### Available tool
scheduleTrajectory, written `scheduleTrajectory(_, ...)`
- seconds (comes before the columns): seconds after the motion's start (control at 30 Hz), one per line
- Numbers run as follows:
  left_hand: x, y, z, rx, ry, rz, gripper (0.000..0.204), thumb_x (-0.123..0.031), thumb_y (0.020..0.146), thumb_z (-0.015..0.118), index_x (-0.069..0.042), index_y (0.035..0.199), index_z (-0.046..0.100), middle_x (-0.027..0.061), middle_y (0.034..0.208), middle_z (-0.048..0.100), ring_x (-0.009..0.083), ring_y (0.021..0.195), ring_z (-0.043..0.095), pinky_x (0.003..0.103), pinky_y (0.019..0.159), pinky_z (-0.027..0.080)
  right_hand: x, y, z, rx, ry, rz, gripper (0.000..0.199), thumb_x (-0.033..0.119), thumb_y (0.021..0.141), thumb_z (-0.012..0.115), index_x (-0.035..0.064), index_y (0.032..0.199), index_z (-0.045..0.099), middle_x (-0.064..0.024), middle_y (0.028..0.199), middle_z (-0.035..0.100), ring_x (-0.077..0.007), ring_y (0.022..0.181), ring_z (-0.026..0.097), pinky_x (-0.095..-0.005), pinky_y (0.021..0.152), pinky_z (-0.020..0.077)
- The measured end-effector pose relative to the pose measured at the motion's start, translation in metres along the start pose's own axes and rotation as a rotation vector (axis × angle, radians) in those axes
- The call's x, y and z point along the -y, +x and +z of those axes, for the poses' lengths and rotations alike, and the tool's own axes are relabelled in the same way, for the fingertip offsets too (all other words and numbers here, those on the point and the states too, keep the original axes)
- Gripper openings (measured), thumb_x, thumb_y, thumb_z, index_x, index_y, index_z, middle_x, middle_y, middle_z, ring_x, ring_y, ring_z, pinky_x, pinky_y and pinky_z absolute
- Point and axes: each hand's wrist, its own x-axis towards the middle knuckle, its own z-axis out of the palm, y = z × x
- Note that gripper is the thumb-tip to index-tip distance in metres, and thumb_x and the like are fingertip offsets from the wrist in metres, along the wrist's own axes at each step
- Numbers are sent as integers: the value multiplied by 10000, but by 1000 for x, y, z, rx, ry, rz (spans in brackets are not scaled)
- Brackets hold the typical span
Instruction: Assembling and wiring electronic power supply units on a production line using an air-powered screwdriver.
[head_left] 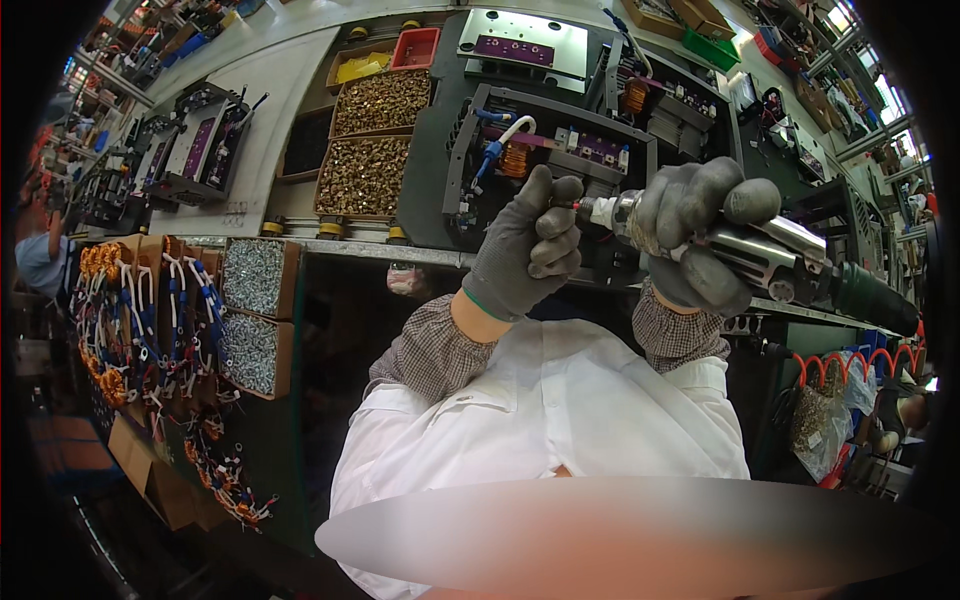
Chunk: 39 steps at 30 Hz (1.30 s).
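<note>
Two gloved hands meet at chest height over a crowded workbench [300,60]. The right hand [700,235] is wrapped in a full fist around a silver power screwdriver [760,255], held level with its tip pointing left and its dark green hose end trailing to the right. The left hand [530,245], wrist bent back and fingers curled, pinches the tool's tip between thumb and fingertips. Behind them sit a dark fixture [560,150] holding circuit boards, and cardboard trays of brass screws [365,175].
</note>
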Motion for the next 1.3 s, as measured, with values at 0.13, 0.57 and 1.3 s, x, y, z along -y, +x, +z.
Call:
scheduleTrajectory(0.13, 6, 10, -9, 240, 67, 23, 368, -334, 1005, 497, -24, 1188, 574, -10, 715, 545, 56, 496, 482, 156, 398, 389, -5, 11, 1, -65, -94, 68, 507, -49, 770, 638, 42, 1251, 505, -143, 989, 587, -194, 778, 621, -345, 653, 551)
scheduleTrajectory(0.57, -65, -64, 3, -244, 688, 947, 368, -269, 1016, 454, 12, 1238, 539, 72, 821, 650, 102, 486, 521, 197, 363, 367, -79, 24, -59, -378, -294, 335, 374, -27, 725, 617, -25, 1098, 592, -119, 952, 630, -186, 775, 650, -262, 564, 547)
scheduleTrajectory(1.3, -49, -41, -1, -531, 697, 1092, 332, -255, 1008, 483, -5, 1207, 573, 15, 763, 594, 58, 562, 491, 181, 427, 352, -105, 38, -57, -373, -660, 447, 285, -46, 693, 687, -25, 972, 633, -67, 767, 653, -116, 634, 629, -230, 580, 532)
